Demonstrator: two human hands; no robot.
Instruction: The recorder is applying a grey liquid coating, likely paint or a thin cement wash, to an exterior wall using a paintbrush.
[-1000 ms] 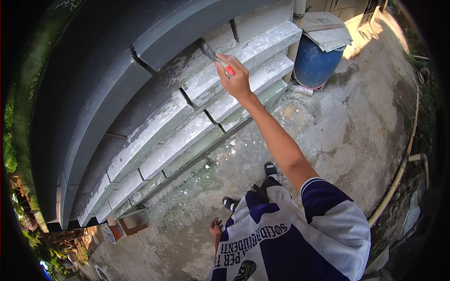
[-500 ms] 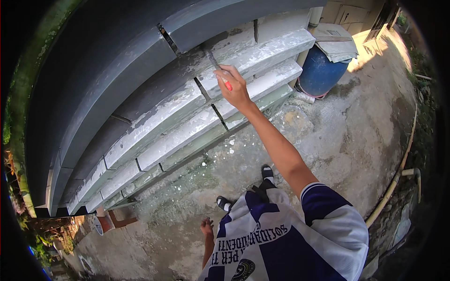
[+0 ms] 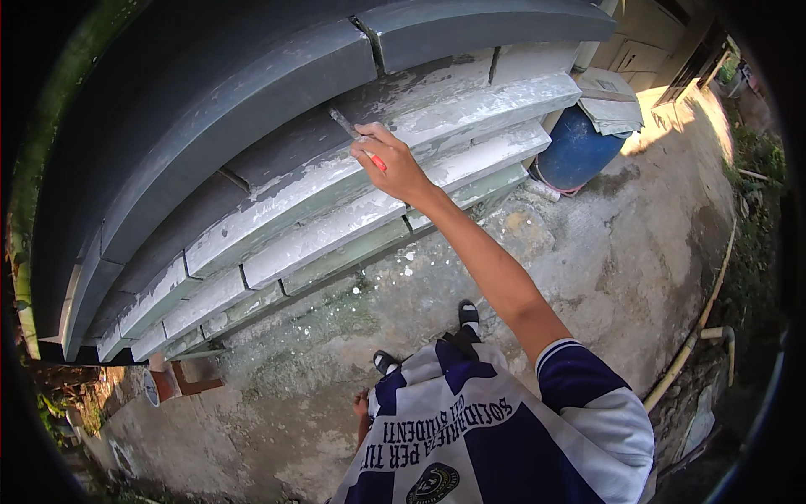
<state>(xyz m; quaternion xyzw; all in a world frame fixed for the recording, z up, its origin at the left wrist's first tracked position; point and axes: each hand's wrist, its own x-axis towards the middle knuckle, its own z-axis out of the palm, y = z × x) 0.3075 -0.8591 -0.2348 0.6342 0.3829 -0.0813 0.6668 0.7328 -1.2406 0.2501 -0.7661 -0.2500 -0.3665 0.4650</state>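
Observation:
My right hand (image 3: 390, 166) is closed around a slim grey tool with a red end (image 3: 340, 120). Its red end shows below my fingers, and its grey tip points up and left, at the dark grey vertical face between the ledges. Whether the tip touches that face, I cannot tell. Beneath my hand run curved, stepped ledges (image 3: 315, 200), whitish with patchy, flaking paint. Above them a smooth dark grey ledge (image 3: 252, 105) overhangs. My left hand (image 3: 361, 403) hangs low beside my shirt, partly hidden by it, so its fingers are not clear.
A blue barrel (image 3: 579, 151) with flat sheets (image 3: 606, 99) on top stands at the right end of the ledges. A reddish-white bucket (image 3: 159, 382) is at the lower left. Pale pipes (image 3: 684, 357) edge the concrete ground (image 3: 588, 252), where white flecks are scattered.
My right hand and the tool have moved left along the ledges, still gripped. The view has shifted slightly. My left hand has drawn in closer to my shirt.

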